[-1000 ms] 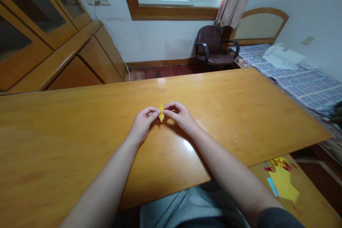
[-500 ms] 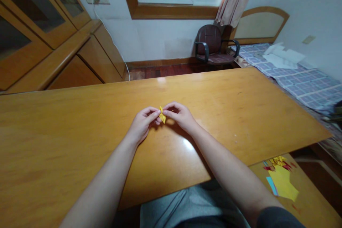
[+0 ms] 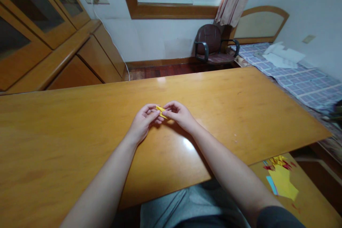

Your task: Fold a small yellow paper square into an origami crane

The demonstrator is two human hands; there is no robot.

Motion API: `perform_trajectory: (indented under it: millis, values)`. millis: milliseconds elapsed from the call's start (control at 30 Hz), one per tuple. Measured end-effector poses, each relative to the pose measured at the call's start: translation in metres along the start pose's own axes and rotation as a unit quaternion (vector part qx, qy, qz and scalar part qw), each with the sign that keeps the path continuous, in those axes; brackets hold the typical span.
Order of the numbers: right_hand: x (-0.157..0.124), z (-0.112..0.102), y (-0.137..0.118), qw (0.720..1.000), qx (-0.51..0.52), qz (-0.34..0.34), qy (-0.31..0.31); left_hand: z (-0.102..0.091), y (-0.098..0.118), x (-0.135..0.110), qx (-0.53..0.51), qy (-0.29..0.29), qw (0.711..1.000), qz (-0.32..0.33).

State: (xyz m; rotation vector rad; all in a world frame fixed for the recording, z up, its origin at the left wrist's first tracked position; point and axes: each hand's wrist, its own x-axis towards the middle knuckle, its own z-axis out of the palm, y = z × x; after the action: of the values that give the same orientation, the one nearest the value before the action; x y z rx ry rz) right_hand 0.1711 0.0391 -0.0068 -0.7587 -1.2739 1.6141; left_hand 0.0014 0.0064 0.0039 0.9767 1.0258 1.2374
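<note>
Head view: your left hand point(image 3: 143, 120) and right hand point(image 3: 181, 115) both pinch a small folded yellow paper point(image 3: 161, 110) between them, over the middle of the counter point(image 3: 80, 131). A second ago the paper stood point-up and point-down in your grip; now you have it slanted, one tip aimed away to the left and the other end toward the right. Your hands sit in almost the same place as before, and they cover parts of the paper. Down to your right, on a lower counter point(image 3: 315, 199), lie a yellow sheet point(image 3: 283, 181), a blue strip point(image 3: 271, 185) beside it, and small yellow and red pieces point(image 3: 278, 160), too small to make out. Your right forearm point(image 3: 229, 160) hides some of the counter edge. Beyond the counter stand a chair point(image 3: 210, 42) and a bed point(image 3: 301, 78)
</note>
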Motion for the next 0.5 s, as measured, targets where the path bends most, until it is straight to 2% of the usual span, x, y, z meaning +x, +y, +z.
perform_trajectory:
  millis: [333, 500]
  values:
    - [-0.0004, -0.002, -0.0047, 0.998, -0.019, 0.041, -0.035, -0.0081, -0.0032, 0.0025, 0.08, -0.001, 0.996, 0.037]
    - [-0.0031, 0.0005, -0.0067, 0.998, -0.001, 0.05, -0.037, -0.0079, -0.0051, 0.0038, 0.072, 0.009, 0.996, 0.051]
